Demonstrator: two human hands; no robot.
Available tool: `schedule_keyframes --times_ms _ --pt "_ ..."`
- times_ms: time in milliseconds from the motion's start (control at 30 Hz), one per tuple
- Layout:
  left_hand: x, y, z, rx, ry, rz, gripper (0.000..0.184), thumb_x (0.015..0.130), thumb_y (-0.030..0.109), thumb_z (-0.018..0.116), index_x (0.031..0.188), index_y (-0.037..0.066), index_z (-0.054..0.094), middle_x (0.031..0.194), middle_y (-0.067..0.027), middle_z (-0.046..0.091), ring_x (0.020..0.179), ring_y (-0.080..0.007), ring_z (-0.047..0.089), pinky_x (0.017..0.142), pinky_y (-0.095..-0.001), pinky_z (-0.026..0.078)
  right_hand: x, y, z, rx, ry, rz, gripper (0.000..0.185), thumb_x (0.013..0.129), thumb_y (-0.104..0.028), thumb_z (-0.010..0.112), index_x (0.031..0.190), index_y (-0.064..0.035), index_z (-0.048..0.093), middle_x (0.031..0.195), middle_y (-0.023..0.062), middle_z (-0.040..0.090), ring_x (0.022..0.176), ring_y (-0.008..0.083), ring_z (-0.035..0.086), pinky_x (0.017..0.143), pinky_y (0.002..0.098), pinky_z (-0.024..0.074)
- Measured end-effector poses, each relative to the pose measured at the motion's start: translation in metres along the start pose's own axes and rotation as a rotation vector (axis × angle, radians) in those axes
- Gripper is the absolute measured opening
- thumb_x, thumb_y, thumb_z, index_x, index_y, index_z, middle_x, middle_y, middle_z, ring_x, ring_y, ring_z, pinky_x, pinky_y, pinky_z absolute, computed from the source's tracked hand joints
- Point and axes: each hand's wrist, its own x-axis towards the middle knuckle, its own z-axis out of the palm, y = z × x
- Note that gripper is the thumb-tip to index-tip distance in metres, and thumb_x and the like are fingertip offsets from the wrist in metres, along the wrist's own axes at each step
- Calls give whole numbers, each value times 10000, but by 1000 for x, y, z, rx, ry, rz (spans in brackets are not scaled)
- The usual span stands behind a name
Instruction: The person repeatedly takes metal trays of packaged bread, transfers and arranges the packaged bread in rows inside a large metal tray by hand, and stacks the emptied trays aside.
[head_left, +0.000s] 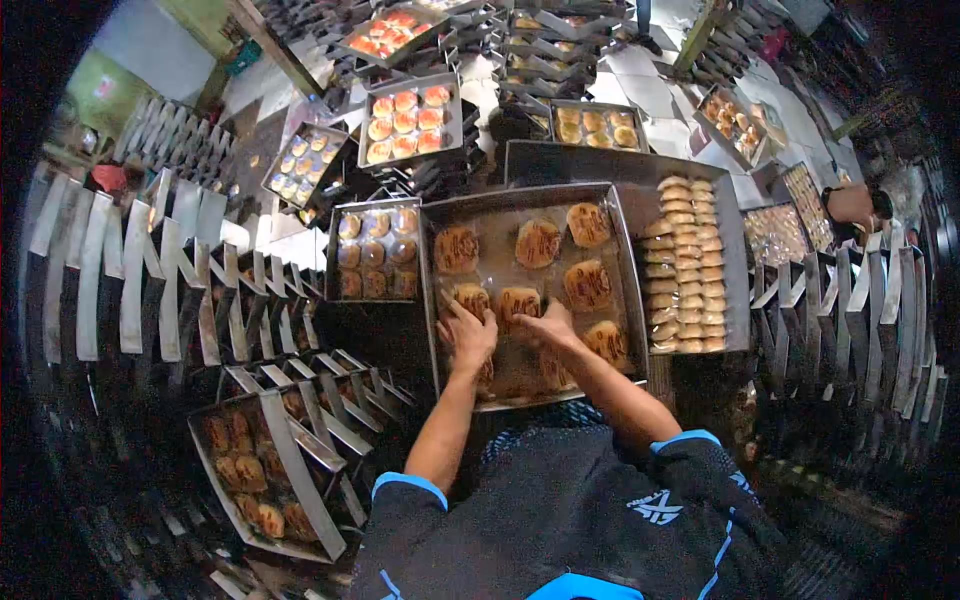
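Note:
A large metal tray (627,270) lies in front of me with several round buns in it, browned and striped with dark topping. My left hand (468,338) is at a bun (470,297) on the tray's left side, thumb and fingers curled round its near edge. Beside it, my right hand (552,328) has thumb and forefinger about another bun (519,301) near the middle. Both buns seem to rest on the tray. More striped buns, such as one at the top (538,244), lie around them. My hands and forearms partly cover the nearest buns.
On the right, a tray holds stacked rows of wrapped buns (686,265). A smaller tray of buns (375,252) touches the left side. Crisscrossed stacks of metal trays (170,270) stand on both sides. Red-topped buns (406,122) sit farther back.

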Motion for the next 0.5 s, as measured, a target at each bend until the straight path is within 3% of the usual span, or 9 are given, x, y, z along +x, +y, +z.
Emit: schedule_keyframes --times_ms 100,167,233,267,300,333,367,467,500 --pt "7 4 -2 -134 -28 -146 923 779 394 617 1390 -44 81 1329 -320 311 1219 -411 351 1018 -484 275 0 1 10 -3 239 -372 694 692 -419 736 1134 33 449 979 192 598 865 299 599 725 397 480" --pt "7 2 -6 -21 -106 -153 920 736 380 689 1357 -67 179 1235 -283 436 1146 -410 431 999 -461 310 -4 7 5 133 253 -319 594 765 -352 694 1136 32 433 1026 182 581 922 284 581 756 367 479" --pt "19 -18 15 -306 -16 229 805 742 281 715 1308 -73 265 1158 -227 492 1106 -355 480 961 -420 366 -5 17 -11 268 350 -474 556 758 -359 694 1084 34 474 985 180 600 921 287 593 803 375 465" --pt "16 -21 20 -755 -85 151 527 770 104 678 1184 -4 370 1137 -138 507 1052 -258 529 891 -348 434 -11 22 -22 429 269 -390 512 799 -333 650 1115 28 471 1011 152 600 929 261 592 812 369 469" --pt "14 -18 12 -764 -88 149 527 770 104 678 1184 -4 370 1137 -138 507 1052 -258 529 891 -348 434 -25 12 -41 587 188 -308 470 840 -308 605 1146 22 468 1037 124 600 936 234 590 821 363 472" --pt "13 -18 2 -1036 -140 156 586 781 110 669 1239 -24 328 1169 -143 466 1058 -245 508 879 -359 432 -47 -12 -65 898 -60 -206 402 890 -276 518 1186 -7 477 1105 98 580 1009 214 561 881 357 448" --pt "14 -16 -7 -1307 -191 159 646 793 117 660 1294 -44 286 1202 -148 425 1065 -231 487 866 -370 430 -41 -16 -65 889 -60 -204 402 890 -276 518 1186 -7 477 1105 98 580 1009 214 561 881 357 448" --pt "30 -9 -14 -1375 -303 193 610 806 181 592 1306 -13 302 1170 -117 433 1041 -225 481 908 -362 387 -19 -44 -46 1195 -463 -124 407 904 -318 475 1204 -42 484 1195 98 520 1099 208 500 941 354 402" --pt "41 -7 -14 -1441 -399 156 598 804 208 568 1304 -1 316 1158 -110 436 1043 -222 476 927 -356 370 -22 -76 -35 1009 -295 -110 455 899 -379 479 1203 -40 477 1156 81 531 1046 200 515 902 336 414"
